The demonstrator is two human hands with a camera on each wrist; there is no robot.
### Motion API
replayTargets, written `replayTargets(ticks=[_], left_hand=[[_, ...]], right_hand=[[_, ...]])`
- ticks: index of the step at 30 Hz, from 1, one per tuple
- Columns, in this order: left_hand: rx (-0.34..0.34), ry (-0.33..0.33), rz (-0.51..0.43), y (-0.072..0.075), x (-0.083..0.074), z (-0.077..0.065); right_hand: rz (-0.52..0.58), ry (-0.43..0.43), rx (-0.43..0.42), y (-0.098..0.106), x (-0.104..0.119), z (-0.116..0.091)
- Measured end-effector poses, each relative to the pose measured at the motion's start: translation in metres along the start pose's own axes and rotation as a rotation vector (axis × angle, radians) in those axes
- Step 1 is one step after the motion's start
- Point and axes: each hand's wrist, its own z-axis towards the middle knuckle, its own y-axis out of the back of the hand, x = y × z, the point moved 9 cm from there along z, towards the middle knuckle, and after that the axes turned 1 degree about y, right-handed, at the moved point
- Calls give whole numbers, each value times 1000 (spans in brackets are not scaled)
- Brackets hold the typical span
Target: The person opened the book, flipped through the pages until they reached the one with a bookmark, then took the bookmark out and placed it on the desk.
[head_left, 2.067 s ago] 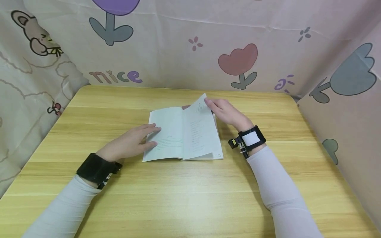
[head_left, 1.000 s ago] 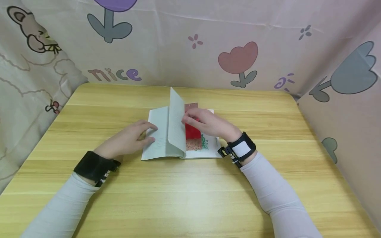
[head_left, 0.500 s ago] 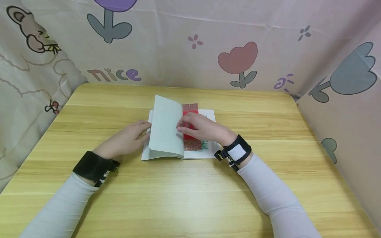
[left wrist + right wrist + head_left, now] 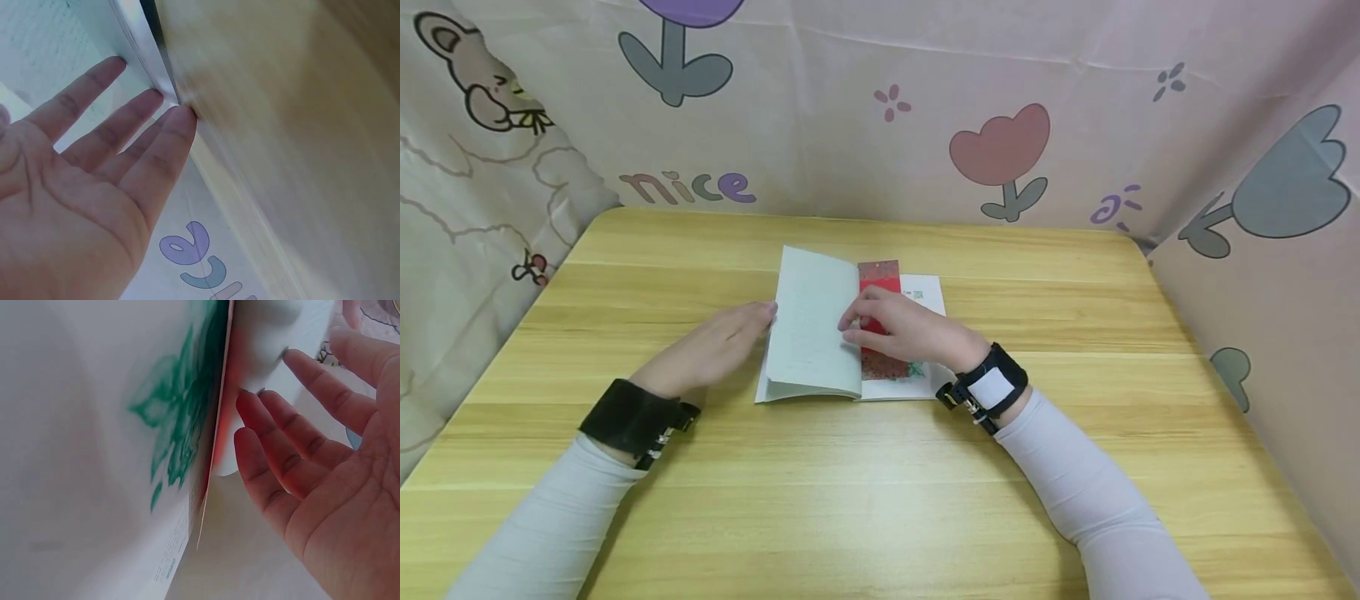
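Note:
A thin book (image 4: 811, 325) lies open on the wooden table, its turned pages slanting up a little on the left side. My left hand (image 4: 715, 346) is at the book's outer left edge, and in the left wrist view its nearly straight fingers (image 4: 140, 119) touch the page ends. Close to the spine, my right hand (image 4: 917, 329) has loosely bent fingertips against the turned page. Under that hand a red and brown card (image 4: 880, 365) lies on the white right side, partly covered. Green leaf print (image 4: 175, 412) shows beside the card in the right wrist view.
The light wooden table (image 4: 880, 492) extends around the book. Behind it hangs a pale cloth (image 4: 835, 142) with printed flowers, which also runs along both sides. Each wrist wears a black strap, like the right strap (image 4: 1000, 383).
A page has swung over from right to left, uncovering the red card. My right hand has moved left with it, down towards the spine. My left hand has drawn back to the book's left edge.

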Motion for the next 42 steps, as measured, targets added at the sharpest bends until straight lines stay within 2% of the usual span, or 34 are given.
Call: replayTargets(ticks=[7,17,27,31,35,42], left_hand=[[-73,-128,106,2,-7,5],[-96,-87,116,3,-3,7],[-106,-110,73,5,-6,5],[-95,-74,118,5,-3,5],[-91,-76,181,4,-4,4],[-88,-71,200,3,-4,3]], right_hand=[[-28,-14,26,-6,1,0],[-40,-17,26,-7,2,0],[-35,14,9,-9,2,2],[-34,21,8,-9,4,1],[-36,24,9,-10,4,2],[-28,2,23,-10,4,1]])
